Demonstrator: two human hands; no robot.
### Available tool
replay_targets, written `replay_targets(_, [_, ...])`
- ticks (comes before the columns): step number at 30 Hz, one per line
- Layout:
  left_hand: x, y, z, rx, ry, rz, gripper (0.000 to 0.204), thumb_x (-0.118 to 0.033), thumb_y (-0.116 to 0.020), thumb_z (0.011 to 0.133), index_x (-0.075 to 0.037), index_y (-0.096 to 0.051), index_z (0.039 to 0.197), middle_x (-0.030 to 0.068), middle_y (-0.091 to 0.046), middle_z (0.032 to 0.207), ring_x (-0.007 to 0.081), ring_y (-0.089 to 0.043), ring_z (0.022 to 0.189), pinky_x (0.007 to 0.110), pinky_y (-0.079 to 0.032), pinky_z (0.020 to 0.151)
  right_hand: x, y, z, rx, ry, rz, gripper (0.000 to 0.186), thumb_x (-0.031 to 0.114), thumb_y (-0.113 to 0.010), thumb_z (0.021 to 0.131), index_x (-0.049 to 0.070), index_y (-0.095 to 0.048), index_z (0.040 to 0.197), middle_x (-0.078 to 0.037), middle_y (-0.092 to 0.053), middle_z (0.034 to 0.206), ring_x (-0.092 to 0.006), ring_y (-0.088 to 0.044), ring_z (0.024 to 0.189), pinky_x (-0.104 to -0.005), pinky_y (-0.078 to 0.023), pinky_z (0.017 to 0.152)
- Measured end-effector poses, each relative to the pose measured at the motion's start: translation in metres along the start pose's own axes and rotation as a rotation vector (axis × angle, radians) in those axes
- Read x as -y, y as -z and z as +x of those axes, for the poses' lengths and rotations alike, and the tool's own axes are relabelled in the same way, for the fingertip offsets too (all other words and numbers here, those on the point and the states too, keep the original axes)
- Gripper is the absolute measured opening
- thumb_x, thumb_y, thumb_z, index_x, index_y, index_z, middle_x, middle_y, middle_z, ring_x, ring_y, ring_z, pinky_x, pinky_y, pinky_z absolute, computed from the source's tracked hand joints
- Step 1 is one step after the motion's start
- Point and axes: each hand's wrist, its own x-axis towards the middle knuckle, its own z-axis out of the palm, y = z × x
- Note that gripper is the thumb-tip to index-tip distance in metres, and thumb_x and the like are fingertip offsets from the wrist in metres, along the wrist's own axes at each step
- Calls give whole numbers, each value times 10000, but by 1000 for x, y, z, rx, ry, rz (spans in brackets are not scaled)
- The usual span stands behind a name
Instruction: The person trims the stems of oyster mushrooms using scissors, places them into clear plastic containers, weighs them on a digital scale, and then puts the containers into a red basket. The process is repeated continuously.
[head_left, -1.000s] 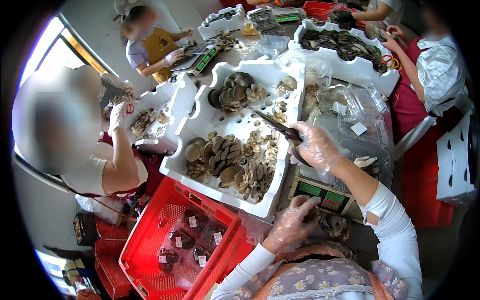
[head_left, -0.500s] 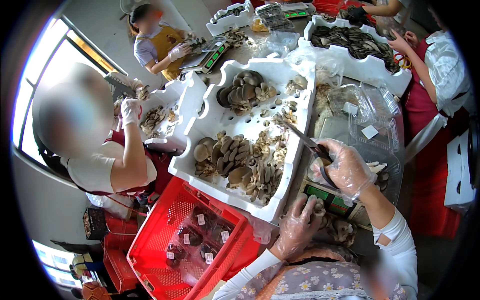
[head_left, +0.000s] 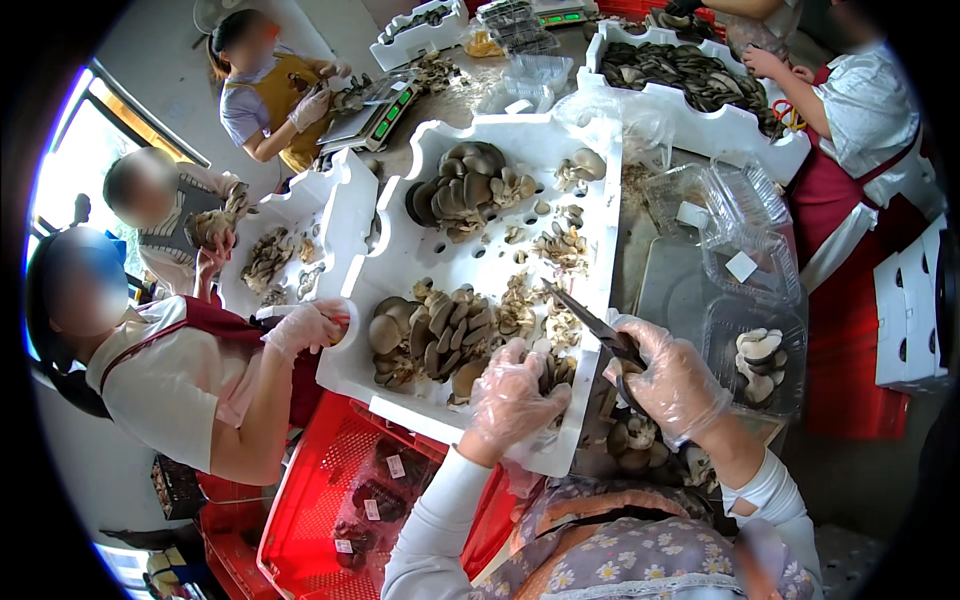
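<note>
Both my hands wear clear plastic gloves. My right hand (head_left: 680, 385) is closed round the handles of a pair of dark scissors (head_left: 585, 318), whose blades point up and left over the rim of a white foam box (head_left: 400, 255). Inside the box's near right corner, my left hand (head_left: 512, 400) curls its fingers over oyster mushrooms (head_left: 557, 370); its fingertips are partly hidden. More grey oyster mushroom clusters (head_left: 435, 330) lie left of that hand, and a large dark cluster (head_left: 465, 185) sits at the far end. Beside my right hand, a clear clamshell container (head_left: 720, 345) holds several pale mushrooms (head_left: 762, 365).
Below the foam box stands a red crate (head_left: 310, 510) with packed clear boxes. Empty clamshells (head_left: 745, 215) lie at the right, with loose mushrooms (head_left: 640, 445) near my body. Co-workers stand at the left and far right, beside other foam boxes (head_left: 345, 200).
My left hand has moved left from beside the scale into the foam box. The scissors stay in my right hand. Mushrooms now show in the clamshell. At left, a co-worker has leaned back.
</note>
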Motion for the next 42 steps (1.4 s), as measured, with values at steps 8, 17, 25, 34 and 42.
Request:
replay_targets(8, [26, -4, 19, 159, 53, -149, 418, -332, -787, 830, -105, -701, 1170, 147, -709, 976, 314, -678, 1000, 415, -548, 837, 13, 15, 14, 93, 109, -459, 404, 32, -688, 809, 42, -618, 1207, -186, -644, 828, -415, -654, 789, -486, -516, 690])
replay_targets(17, [54, 30, 29, 439, 513, -676, 295, -151, -762, 898, -44, -691, 1164, 21, -704, 880, 83, -651, 873, 266, -535, 736, 33, -5, 72, 408, 284, -1007, 135, 56, -648, 820, 55, -729, 927, -142, -700, 858, -312, -711, 813, -440, -567, 728])
replay_targets(25, [113, 43, 3, 104, 563, -1781, 466, -112, -707, 894, -19, -575, 1331, 108, -663, 1210, 241, -674, 1061, 397, -579, 958, 41, -78, 109, 697, 269, -1118, 136, 131, -706, 822, 165, -811, 901, -38, -767, 880, -220, -739, 859, -390, -563, 641])
replay_targets(34, [102, 23, -24, -264, 362, -2087, 474, -265, -509, 1000, 19, -530, 1379, 193, -617, 1311, 327, -666, 1130, 448, -624, 882, 30, -64, 77, 281, 334, -542, 211, 162, -701, 840, 69, -753, 1023, -140, -716, 859, -305, -704, 799, -414, -560, 736])
replay_targets(42, [43, 39, -8, -120, 254, -1931, 516, -276, -637, 912, -28, -558, 1358, 129, -632, 1277, 262, -644, 1128, 386, -586, 911, 51, -48, 59, 35, 341, 58, 302, 166, -814, 823, 43, -688, 1068, -145, -692, 907, -334, -671, 793, -412, -537, 731])
